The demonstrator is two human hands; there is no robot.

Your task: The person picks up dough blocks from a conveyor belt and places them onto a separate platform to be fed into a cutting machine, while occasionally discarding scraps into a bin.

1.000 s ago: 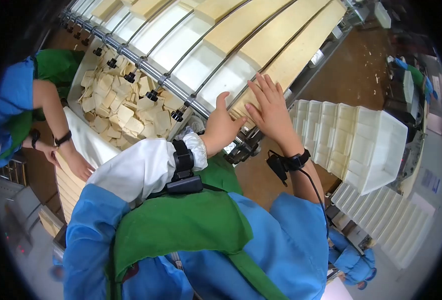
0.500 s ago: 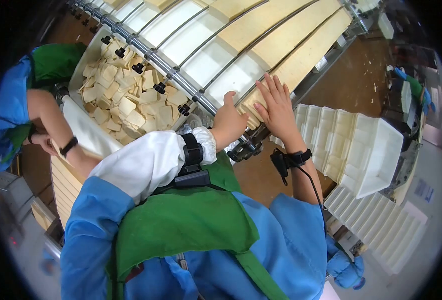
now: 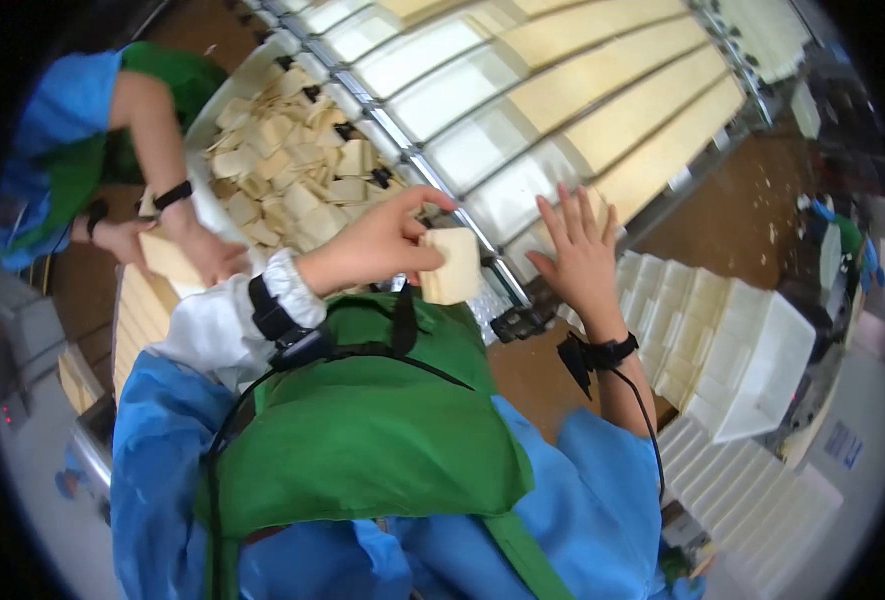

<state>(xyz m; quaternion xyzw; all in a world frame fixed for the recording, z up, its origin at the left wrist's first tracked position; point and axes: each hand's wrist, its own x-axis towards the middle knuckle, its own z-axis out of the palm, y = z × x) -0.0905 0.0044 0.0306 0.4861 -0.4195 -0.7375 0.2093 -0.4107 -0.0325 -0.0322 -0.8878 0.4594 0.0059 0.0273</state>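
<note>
Pinched between my left hand's (image 3: 377,240) thumb and fingers is a short stack of pale cream square slices (image 3: 452,267), clear of the rack and in front of the metal rail (image 3: 424,172). My right hand (image 3: 584,258) lies flat with its fingers spread, at the near end of the outermost lane. Long rows of cream slices (image 3: 652,150) fill the upper part of the lanes, parted by thin metal rods. White lane floor (image 3: 510,195) shows below the rows, close to my right fingertips.
Left of the rail, a white bin (image 3: 205,125) holds loose, jumbled slices (image 3: 302,165). A co-worker's hands (image 3: 202,252) hold a pale block (image 3: 167,262) beside it. Nested white trays (image 3: 762,325) stand at right, with more ribbed trays (image 3: 737,480) below.
My left hand has drawn back leftward from the lane end with a stack of slices. My right hand has spread its fingers. The view has shifted, and the co-worker's hands now hold a block.
</note>
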